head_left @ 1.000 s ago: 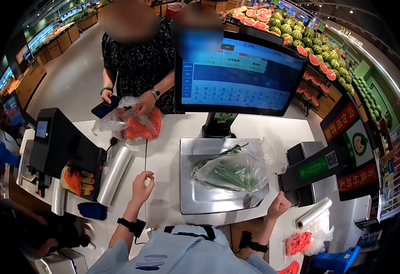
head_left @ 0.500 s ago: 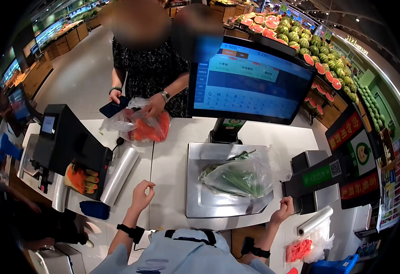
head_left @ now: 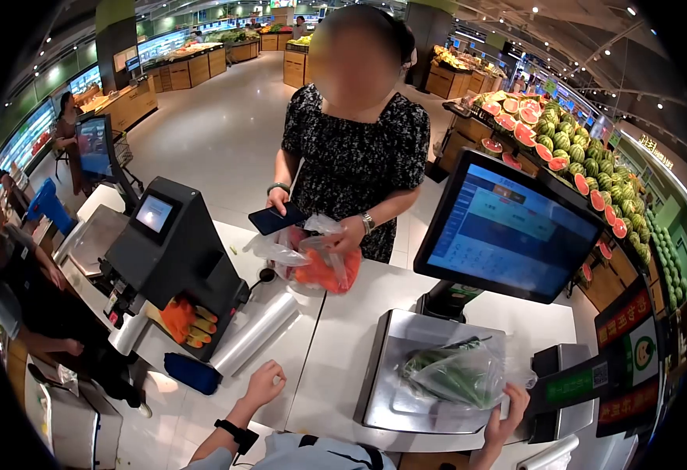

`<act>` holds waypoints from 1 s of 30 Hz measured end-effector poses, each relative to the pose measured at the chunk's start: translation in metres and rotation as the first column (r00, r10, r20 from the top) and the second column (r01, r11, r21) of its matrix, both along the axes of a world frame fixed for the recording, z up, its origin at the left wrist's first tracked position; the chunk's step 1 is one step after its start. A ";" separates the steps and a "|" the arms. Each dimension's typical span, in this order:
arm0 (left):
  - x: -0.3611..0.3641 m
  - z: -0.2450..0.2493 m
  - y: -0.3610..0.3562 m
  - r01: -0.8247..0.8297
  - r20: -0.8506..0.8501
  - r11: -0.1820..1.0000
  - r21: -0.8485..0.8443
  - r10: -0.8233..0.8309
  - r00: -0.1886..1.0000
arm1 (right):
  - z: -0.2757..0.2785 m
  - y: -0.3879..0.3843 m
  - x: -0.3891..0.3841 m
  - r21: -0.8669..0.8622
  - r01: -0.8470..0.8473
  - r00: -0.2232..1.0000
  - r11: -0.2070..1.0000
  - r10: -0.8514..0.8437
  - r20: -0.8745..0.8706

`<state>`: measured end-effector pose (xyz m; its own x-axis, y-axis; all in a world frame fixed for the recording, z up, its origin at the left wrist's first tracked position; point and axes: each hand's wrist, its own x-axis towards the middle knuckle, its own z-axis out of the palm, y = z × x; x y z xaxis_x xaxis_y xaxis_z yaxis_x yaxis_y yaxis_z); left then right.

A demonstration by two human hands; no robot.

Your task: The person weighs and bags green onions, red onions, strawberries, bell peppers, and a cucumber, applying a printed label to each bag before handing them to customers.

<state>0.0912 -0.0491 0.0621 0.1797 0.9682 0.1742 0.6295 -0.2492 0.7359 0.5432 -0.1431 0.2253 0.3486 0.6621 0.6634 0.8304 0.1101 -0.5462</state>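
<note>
On the metal scale [head_left: 397, 409] lies a clear plastic bag [head_left: 473, 384] with long green vegetables [head_left: 447, 368] inside. My right hand [head_left: 506, 415] is at the bag's right edge, its fingertips at the plastic and its thumb apart from them. Over the white counter [head_left: 296, 419], left of the scale, my left hand [head_left: 265, 384] is loosely curled, with nothing visible in it. A roll of clear bags [head_left: 257, 333] lies just beyond that hand. Across the counter, a person holds a phone [head_left: 275, 219] and a plastic bag of orange-red produce [head_left: 332, 268].
A touch screen [head_left: 508, 227] stands behind the scale. To the left are a black machine [head_left: 175, 243], orange gloves [head_left: 187, 321] and a dark blue item [head_left: 192, 373]. A sign stand [head_left: 586, 380] is at the right. Another person stands at far left; watermelons [head_left: 571, 145] are piled behind.
My view has tilted up and turned left. My right hand has gone from a fist beside the scale to the bag's edge, its fingers loosening. My left hand stays curled over the counter.
</note>
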 end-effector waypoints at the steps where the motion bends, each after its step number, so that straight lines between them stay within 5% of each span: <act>1: 0.000 -0.001 0.001 0.004 0.022 1.000 -0.019 -0.003 1.000 | 0.017 0.009 -0.011 -0.102 -0.066 0.988 0.993 0.079 0.132; 2: 0.001 -0.003 0.004 0.011 0.018 0.999 -0.031 -0.011 1.000 | 0.031 0.019 -0.020 -0.214 -0.114 0.954 0.970 0.167 0.250; 4: 0.001 -0.006 0.011 0.052 -0.006 0.999 -0.010 -0.052 0.999 | 0.035 0.034 -0.022 -0.521 -0.180 0.928 0.834 0.320 0.192; 8: 0.008 -0.015 0.027 0.095 0.079 0.995 0.018 -0.096 0.992 | 0.011 0.049 -0.021 -0.743 -0.139 0.924 0.654 0.356 0.141; 14: 0.011 -0.017 0.029 0.115 0.141 0.993 -0.002 -0.113 0.983 | -0.049 0.016 -0.042 -0.520 -0.022 0.877 0.854 0.266 0.400; 19: 0.009 -0.020 0.028 0.115 0.097 0.992 -0.044 -0.110 0.989 | -0.086 -0.007 -0.063 -0.550 -0.160 0.908 0.820 0.341 0.243; 26: 0.011 -0.019 0.033 0.128 0.114 0.990 -0.053 -0.121 0.986 | -0.061 -0.008 -0.066 -0.574 -0.260 0.935 0.776 0.350 0.050; 28: 0.008 -0.016 0.034 0.132 0.075 0.990 -0.055 -0.127 0.989 | -0.052 -0.007 -0.059 -0.493 -0.257 0.966 0.831 0.230 -0.116; 30: 0.011 -0.001 0.049 0.109 0.046 0.994 -0.027 -0.107 0.993 | -0.040 -0.004 -0.049 -0.350 -0.186 0.982 0.918 0.169 -0.079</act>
